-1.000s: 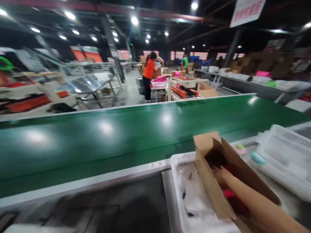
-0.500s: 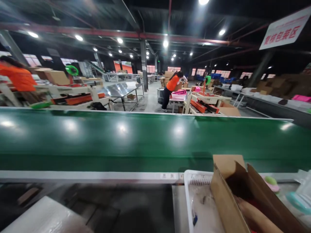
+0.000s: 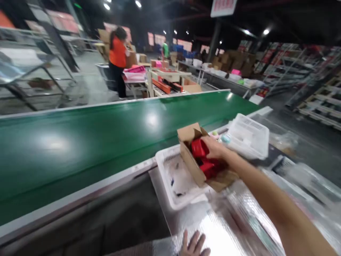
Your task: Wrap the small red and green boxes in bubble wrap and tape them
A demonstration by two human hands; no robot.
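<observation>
The right hand reached into an open brown cardboard box, its fingers closed on a red plastic item at the box's mouth, with more red pieces lying deeper inside. The box rested tilted, partly over a white perforated plastic tray beside the green conveyor belt. The left hand lay flat with fingers spread on a silvery foil sheet at the lower edge, well apart from the box. A second white tray sat just beyond the right hand. An overhead white sign bore red characters, too blurred to read. A person in an orange shirt stood beyond the belt.
</observation>
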